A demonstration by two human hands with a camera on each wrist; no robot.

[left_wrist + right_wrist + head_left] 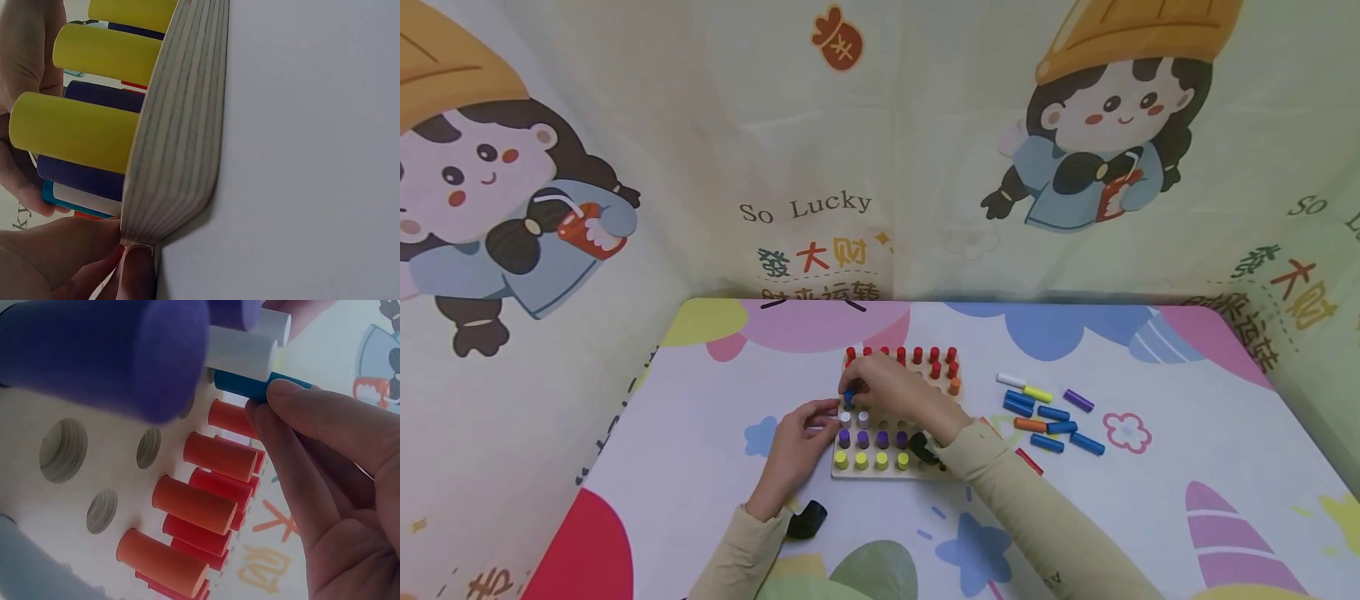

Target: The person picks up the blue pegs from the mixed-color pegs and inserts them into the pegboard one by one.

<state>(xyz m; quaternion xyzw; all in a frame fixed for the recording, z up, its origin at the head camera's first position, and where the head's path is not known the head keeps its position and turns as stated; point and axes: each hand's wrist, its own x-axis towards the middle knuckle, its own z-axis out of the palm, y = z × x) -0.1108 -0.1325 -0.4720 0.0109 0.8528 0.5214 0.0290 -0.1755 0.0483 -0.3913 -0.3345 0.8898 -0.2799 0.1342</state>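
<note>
My right hand (891,385) pinches a blue peg (240,385) between thumb and fingers, upright at the left side of a wooden pegboard (181,125). The blue peg's base is at the board, behind two white pegs (244,353). My left hand (803,440) grips the board's left edge, its thumb and finger (137,269) right at the corner in the left wrist view. Rows of yellow pegs (861,460), purple pegs (882,438), orange pegs (194,503) and red pegs (935,355) stand in the holes. My right hand and forearm hide part of the board.
Right of the board several loose pegs lie on the table: blue ones (1087,443), a purple one (1078,400), an orange one (1029,424), a yellow one (1037,393) and a white one (1011,380). A red peg (1029,462) lies by my right sleeve. Printed cloth hangs behind.
</note>
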